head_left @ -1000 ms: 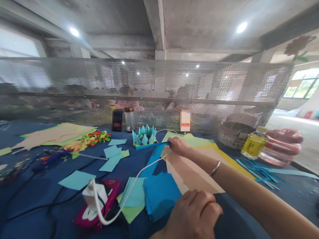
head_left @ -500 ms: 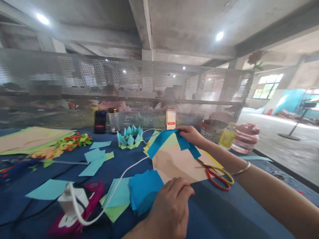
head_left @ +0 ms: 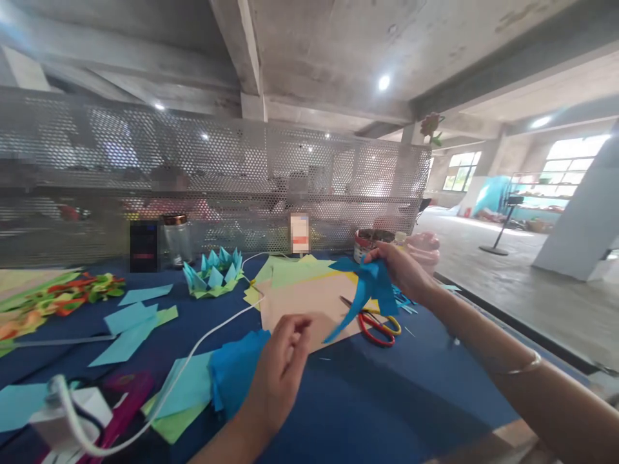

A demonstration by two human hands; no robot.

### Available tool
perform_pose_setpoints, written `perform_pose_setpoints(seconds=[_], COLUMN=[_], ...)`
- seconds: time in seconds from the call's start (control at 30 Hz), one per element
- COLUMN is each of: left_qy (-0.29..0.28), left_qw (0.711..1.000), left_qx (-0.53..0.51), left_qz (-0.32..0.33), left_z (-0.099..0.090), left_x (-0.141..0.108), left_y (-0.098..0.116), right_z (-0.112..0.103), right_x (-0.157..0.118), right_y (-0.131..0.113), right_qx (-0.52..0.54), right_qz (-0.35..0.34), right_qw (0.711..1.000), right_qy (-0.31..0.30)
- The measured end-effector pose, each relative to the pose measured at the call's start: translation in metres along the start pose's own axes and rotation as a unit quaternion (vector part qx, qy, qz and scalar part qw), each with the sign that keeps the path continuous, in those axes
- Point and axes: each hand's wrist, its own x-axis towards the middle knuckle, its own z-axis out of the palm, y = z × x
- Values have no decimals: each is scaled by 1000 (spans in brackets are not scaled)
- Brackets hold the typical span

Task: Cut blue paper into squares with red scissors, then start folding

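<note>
My right hand (head_left: 403, 270) pinches a sheet of blue paper (head_left: 363, 291) and holds it up above the table, so that the sheet droops down and to the left. My left hand (head_left: 280, 374) hovers lower in front of me with its fingers loosely curled and nothing in them, just over a stack of blue paper squares (head_left: 232, 374). Below the lifted sheet lie a beige sheet (head_left: 300, 303) and red-and-yellow scissors (head_left: 380, 324).
A folded blue-green paper crown (head_left: 213, 280) stands further back on the blue table (head_left: 387, 399). Loose light-blue squares (head_left: 126, 325), a white cable (head_left: 193, 348), a pink device (head_left: 118, 403), a jar (head_left: 176, 238) and a perforated metal screen (head_left: 217, 180) surround the area.
My right hand has lifted the blue paper and carried it to the right, uncovering the scissors. My left hand has risen off the stack. The view has swung right.
</note>
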Motion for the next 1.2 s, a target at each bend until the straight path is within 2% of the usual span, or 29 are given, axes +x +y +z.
perform_pose_setpoints(seconds=[0.07,0.13,0.23,0.3,0.4,0.53,0.63,0.7,0.8,0.87,1.0,1.2], left_qy=[27,31,-24,-68,-118,-139,-123,-92,-3,28,33,69], left_qw=[987,951,898,879,863,861,852,848,834,820,794,810], left_qx=[-130,-265,-379,-404,-427,-414,-423,-446,-496,-502,-527,-515], left_qz=[-88,-157,-223,-244,-241,-260,-283,-271,-242,-273,-301,-274], left_z=[-2,-5,-10,-13,-15,-12,-8,-7,-10,-15,-20,-19], left_x=[8,13,15,12,8,6,9,14,20,22,21,19], left_y=[-2,-2,5,13,18,11,4,3,6,10,13,4], right_z=[19,42,72,87,102,111,114,116,120,124,128,133], right_x=[-18,-33,-44,-44,-38,-36,-46,-56,-67,-69,-68,-72], right_y=[-6,-9,-5,0,7,8,5,7,15,21,24,20], right_qx=[39,67,97,90,79,106,76,25,-70,-128,-195,-277], right_qz=[-6,-28,-64,-88,-102,-120,-185,-259,-417,-479,-500,-513], right_qw=[997,988,974,972,978,980,977,964,900,859,835,804], right_qy=[-66,-137,-194,-200,-164,-121,-71,-57,-107,-128,-123,-119])
